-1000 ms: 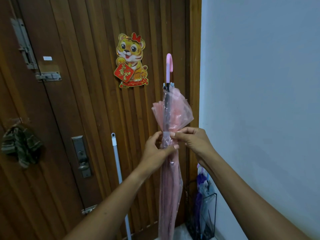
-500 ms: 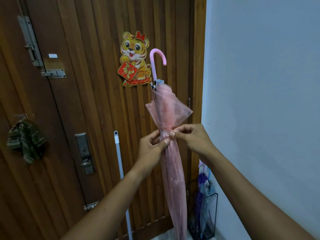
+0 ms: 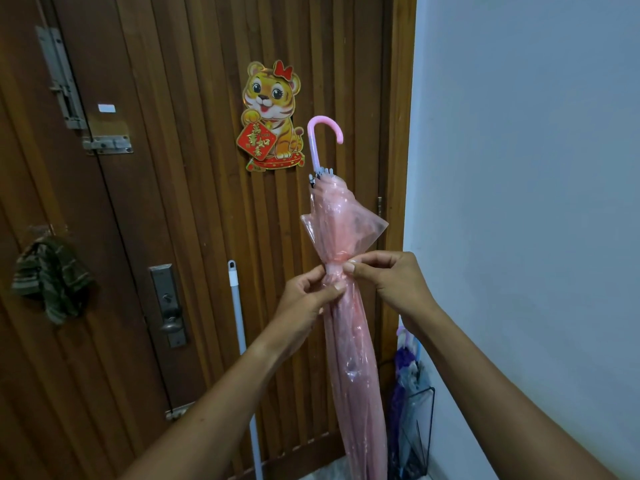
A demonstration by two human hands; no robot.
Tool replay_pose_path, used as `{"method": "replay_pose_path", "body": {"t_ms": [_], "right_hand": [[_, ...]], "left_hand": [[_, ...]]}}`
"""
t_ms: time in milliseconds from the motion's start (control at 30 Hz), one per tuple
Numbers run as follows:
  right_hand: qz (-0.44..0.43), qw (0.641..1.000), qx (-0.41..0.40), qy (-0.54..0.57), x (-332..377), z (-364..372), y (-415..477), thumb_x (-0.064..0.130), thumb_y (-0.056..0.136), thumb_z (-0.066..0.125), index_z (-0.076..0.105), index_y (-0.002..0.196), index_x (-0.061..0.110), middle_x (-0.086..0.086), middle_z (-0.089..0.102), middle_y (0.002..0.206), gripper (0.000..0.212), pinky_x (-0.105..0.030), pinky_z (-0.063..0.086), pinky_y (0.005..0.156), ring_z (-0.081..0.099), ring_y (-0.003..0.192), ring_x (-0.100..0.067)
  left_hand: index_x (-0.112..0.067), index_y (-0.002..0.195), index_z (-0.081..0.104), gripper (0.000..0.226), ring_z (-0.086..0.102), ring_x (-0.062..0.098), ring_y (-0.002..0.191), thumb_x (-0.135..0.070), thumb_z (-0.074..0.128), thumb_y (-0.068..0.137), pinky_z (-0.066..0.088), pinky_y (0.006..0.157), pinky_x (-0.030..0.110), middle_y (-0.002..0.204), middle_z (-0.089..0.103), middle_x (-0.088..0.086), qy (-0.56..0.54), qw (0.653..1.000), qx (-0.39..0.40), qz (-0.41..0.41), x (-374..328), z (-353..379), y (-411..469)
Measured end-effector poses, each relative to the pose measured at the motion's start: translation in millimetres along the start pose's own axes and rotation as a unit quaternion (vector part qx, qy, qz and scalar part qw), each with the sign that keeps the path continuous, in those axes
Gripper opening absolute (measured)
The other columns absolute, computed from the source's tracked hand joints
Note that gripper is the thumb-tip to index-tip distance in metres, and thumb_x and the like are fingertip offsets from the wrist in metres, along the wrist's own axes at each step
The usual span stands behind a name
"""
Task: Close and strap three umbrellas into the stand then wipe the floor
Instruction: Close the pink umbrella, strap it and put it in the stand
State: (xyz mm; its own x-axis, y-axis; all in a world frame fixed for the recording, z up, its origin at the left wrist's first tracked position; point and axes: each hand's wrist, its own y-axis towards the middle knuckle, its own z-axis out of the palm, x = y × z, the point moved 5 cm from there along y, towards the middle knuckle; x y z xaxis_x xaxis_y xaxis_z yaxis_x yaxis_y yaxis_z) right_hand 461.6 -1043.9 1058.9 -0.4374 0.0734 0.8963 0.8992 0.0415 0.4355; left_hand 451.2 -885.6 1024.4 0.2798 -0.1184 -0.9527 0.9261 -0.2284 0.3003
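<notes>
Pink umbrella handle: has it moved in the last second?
Yes. The pink handle has swung left, closer to the tiger sticker, and twisted so its hook shows side-on.

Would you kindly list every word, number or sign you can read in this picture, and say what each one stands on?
Red diamond sign, held by the tiger sticker on the door: gold Chinese characters; the middle pair looks like "事如", the rest too blurred to read.
White label on the door: no text legible.
Pink umbrella: no print visible.
</notes>
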Motion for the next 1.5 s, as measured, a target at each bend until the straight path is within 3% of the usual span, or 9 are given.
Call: {"method": "replay_pose_path", "body": {"t_ms": [133,367,600,700,900,1067,1200,1400,1500], "right_hand": [[0.004,1.000,0.020,-0.006,1,3,0,0.018,0.084,0.079,0.082,0.095,0.015,0.005,0.079,0.089,0.012,-0.012,0.056,0.071,0.074,0.089,-0.004],[0.019,0.998,0.058,-0.006,-1,5,-2,0.022,0.090,0.073,0.081,0.101,0.020,0.008,0.080,0.093,0.014,-0.021,0.056,0.084,0.074,0.095,-0.004],[0.031,0.999,0.029,0.027,-1,4,1,0.020,0.086,0.076,0.081,0.097,0.016,0.005,0.080,0.090,0.012,-0.012,0.054,0.070,0.074,0.089,-0.004],[0.038,0.998,0.028,0.031,0,4,1,0.022,0.084,0.079,0.081,0.094,0.017,0.004,0.080,0.089,0.011,-0.013,0.053,0.070,0.074,0.086,-0.005],[0.084,0.996,0.030,0.021,-4,1,4,0.028,0.078,0.083,0.081,0.088,0.016,0.002,0.080,0.088,0.016,-0.035,0.055,0.090,0.075,0.087,-0.010],[0.104,0.994,0.034,0.029,-3,-2,5,0.032,0.075,0.085,0.082,0.092,0.015,0.001,0.080,0.093,0.025,-0.044,0.054,0.100,0.074,0.096,-0.017],[0.117,0.992,0.037,0.030,-2,-4,7,0.033,0.073,0.085,0.082,0.092,0.016,0.001,0.080,0.091,0.026,-0.038,0.055,0.091,0.075,0.092,-0.016],[0.133,0.988,0.058,0.057,2,-6,6,0.034,0.067,0.086,0.079,0.093,0.009,-0.002,0.079,0.085,0.036,-0.018,0.048,0.053,0.071,0.063,-0.006],[0.127,0.989,0.054,0.054,4,-6,8,0.038,0.064,0.086,0.079,0.094,0.010,-0.003,0.078,0.087,0.042,-0.021,0.046,0.053,0.069,0.061,-0.007]], "left_hand": [[-0.019,0.134,0.061,0.042,0.067,0.019,0.114,-0.019,0.068,0.093,0.058,0.091,0.038,0.123,0.070,0.001,0.022,0.999,-0.027,0.027,-4,-1,0],[-0.016,0.136,0.058,0.039,0.068,0.022,0.113,-0.017,0.061,0.097,0.058,0.089,0.036,0.124,0.069,0.007,0.011,1.000,-0.001,0.025,-8,-5,-3],[-0.016,0.137,0.057,0.039,0.069,0.021,0.111,-0.015,0.058,0.098,0.059,0.090,0.035,0.120,0.071,0.005,-0.008,1.000,0.001,0.026,-13,-3,-2],[-0.019,0.136,0.058,0.036,0.068,0.022,0.112,-0.018,0.056,0.100,0.058,0.090,0.036,0.122,0.069,0.007,0.002,1.000,0.018,0.012,-14,-2,-2],[-0.018,0.136,0.059,0.035,0.069,0.017,0.109,-0.018,0.054,0.101,0.058,0.088,0.034,0.115,0.072,-0.002,-0.006,0.999,0.037,-0.008,-15,1,0],[-0.014,0.137,0.058,0.040,0.069,0.019,0.110,-0.015,0.061,0.097,0.059,0.086,0.034,0.121,0.070,0.003,-0.005,1.000,-0.011,0.028,-18,-1,3],[-0.011,0.137,0.058,0.042,0.069,0.019,0.111,-0.014,0.063,0.095,0.059,0.089,0.036,0.122,0.071,0.004,0.004,0.999,-0.011,0.036,-19,0,5],[-0.013,0.135,0.060,0.039,0.068,0.020,0.113,-0.018,0.061,0.096,0.058,0.089,0.037,0.124,0.069,0.006,0.014,0.999,0.011,0.028,-22,2,7],[-0.016,0.133,0.063,0.035,0.069,0.020,0.110,-0.019,0.058,0.098,0.058,0.087,0.034,0.120,0.071,0.004,0.025,0.999,0.015,0.031,-25,2,7]]}}
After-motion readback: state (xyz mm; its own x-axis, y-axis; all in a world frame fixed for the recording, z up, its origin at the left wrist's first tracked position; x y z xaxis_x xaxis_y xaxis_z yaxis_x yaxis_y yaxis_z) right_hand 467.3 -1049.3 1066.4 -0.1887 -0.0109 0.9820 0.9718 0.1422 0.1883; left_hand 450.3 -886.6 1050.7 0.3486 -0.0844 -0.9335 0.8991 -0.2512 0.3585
